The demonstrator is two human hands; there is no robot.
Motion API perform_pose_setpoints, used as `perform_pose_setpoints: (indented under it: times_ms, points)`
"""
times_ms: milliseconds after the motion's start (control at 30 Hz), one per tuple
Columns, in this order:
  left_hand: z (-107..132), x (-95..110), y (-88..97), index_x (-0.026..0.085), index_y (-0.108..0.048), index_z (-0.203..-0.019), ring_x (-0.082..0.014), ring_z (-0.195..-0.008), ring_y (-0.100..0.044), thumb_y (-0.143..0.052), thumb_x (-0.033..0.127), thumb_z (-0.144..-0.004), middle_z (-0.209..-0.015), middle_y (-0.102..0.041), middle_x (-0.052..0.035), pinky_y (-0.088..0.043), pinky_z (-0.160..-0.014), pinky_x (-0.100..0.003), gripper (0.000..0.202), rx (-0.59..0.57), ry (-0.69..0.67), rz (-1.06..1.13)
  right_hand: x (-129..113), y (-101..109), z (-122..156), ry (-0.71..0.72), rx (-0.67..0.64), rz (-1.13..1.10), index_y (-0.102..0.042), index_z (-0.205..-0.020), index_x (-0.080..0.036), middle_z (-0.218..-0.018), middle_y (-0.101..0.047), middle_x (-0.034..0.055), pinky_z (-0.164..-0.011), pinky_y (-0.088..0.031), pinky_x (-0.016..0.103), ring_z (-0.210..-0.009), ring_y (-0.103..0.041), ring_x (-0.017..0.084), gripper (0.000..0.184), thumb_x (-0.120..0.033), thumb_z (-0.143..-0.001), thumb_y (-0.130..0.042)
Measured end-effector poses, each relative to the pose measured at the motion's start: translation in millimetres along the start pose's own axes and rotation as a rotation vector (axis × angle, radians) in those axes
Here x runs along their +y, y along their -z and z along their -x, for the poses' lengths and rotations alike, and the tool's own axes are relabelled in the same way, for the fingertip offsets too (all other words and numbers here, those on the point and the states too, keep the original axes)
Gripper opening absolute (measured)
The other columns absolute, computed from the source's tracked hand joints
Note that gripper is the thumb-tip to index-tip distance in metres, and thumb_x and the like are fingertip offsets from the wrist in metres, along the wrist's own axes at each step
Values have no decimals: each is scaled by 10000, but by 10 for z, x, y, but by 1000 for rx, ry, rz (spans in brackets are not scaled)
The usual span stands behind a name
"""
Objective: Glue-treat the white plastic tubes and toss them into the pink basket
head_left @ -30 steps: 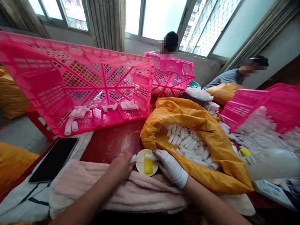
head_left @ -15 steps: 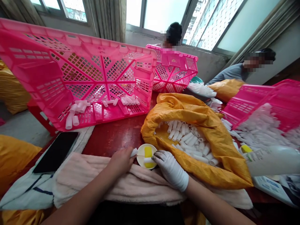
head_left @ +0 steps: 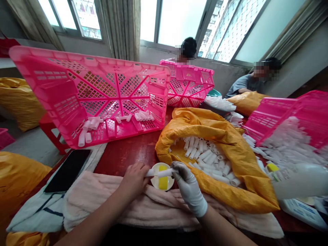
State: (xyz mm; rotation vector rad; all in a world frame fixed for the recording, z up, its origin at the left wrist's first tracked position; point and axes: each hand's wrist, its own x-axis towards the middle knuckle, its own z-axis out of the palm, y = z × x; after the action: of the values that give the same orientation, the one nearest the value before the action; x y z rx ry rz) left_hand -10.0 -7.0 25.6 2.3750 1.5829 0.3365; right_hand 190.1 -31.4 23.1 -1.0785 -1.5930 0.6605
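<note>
Bare, my left hand [head_left: 135, 180] is closed around a short white plastic tube [head_left: 149, 173], whose end sticks out to the right. My right hand [head_left: 188, 188], in a white glove with darkened fingertips, pinches a second white tube [head_left: 165, 173]. The two tubes lie nearly in line, end facing end; I cannot tell whether they touch. Beneath them is a small round pale dish [head_left: 154, 183] with a yellow strip [head_left: 163, 185] across its middle. To the right, an open orange sack [head_left: 249, 186] holds many white tubes [head_left: 205, 155].
A pink crate [head_left: 118, 99] lies on its side at the back left with several tubes inside. A phone [head_left: 68, 171] and a pink towel [head_left: 97, 194] lie along the front. At right are a cloudy bottle [head_left: 302, 179] and heaped white pieces [head_left: 289, 147]. Two people sit beyond.
My right hand has raised its tube from the yellow strip and brought it in line with the left tube. My left hand's tube has turned to point right. The view has tipped upward slightly.
</note>
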Motion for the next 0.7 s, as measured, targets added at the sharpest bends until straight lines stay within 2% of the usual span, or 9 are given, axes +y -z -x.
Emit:
perform_pose_setpoints:
  times_ms: [67, 100, 167, 233, 300, 367, 433, 567, 700]
  points:
    - [35, 43, 27, 207, -541, -847, -166, -838, -530, -465, 367, -803, -862, -593, -17, -361, -742, -270, 182, -34, -43, 89, -29, -27, -28, -66, 29, -94, -486, -987, -243, -994, -551, 32, -852, -462, 314, -938, -547, 152, 155, -193, -841, -468]
    - [45, 69, 36, 210, -537, -848, -153, -811, -539, -462, 380, -805, -842, -600, -5, -366, -719, -252, 191, -61, -62, 144, -57, -24, -41, -52, 6, -102, -496, -970, -240, -989, -550, 31, -860, -456, 315, -941, -545, 152, 142, -193, -838, -474]
    - [55, 136, 37, 220, -530, -858, -135, -765, -554, -447, 407, -808, -822, -611, 10, -373, -662, -222, 211, -132, -93, 230, -125, 3, -65, 38, -110, -51, -522, -942, -231, -999, -550, 35, -882, -435, 321, -966, -531, 160, 122, -194, -832, -485]
    - [56, 226, 12, 219, -529, -860, -141, -733, -568, -420, 434, -814, -804, -622, 4, -376, -622, -217, 245, -181, -110, 224, -179, 30, -91, 83, -236, 46, -538, -950, -219, -993, -565, 43, -862, -437, 313, -950, -536, 163, 127, -219, -842, -472]
    - [49, 327, -29, 198, -538, -849, -172, -729, -582, -386, 448, -823, -791, -633, -32, -386, -631, -244, 293, -172, -120, 122, -187, 30, -119, -12, -286, 173, -558, -896, -194, -864, -601, 41, -734, -474, 282, -800, -571, 152, 161, -281, -865, -426]
    - [34, 411, -67, 171, -551, -833, -206, -716, -592, -358, 455, -828, -771, -639, -75, -396, -640, -281, 344, -156, -118, 14, -151, 1, -145, -158, -257, 307, -551, -745, -178, -664, -580, 18, -563, -455, 246, -600, -545, 129, 288, -353, -882, -368]
    - [16, 456, -84, 157, -563, -834, -223, -704, -598, -343, 472, -824, -766, -642, -97, -402, -632, -297, 384, -172, -116, -15, -98, -39, -156, -219, -237, 381, -502, -628, -180, -552, -524, 0, -467, -396, 227, -498, -489, 112, 379, -398, -887, -331]
    - [11, 462, -46, 172, -596, -818, -204, -689, -589, -358, 520, -793, -768, -642, -76, -387, -581, -266, 423, -286, -112, 151, -69, -60, -88, -122, -238, 336, -479, -611, -187, -550, -515, 4, -444, -377, 213, -493, -482, 110, 401, -419, -886, -303]
    - [66, 474, 84, 189, -614, -880, -168, -665, -570, -399, 551, -759, -781, -640, -45, -375, -540, -236, 439, -448, -145, 374, -133, 98, 75, -91, -249, 388, -547, -642, -216, -581, -563, 25, -492, -452, 258, -527, -536, 150, 372, -445, -853, -343]
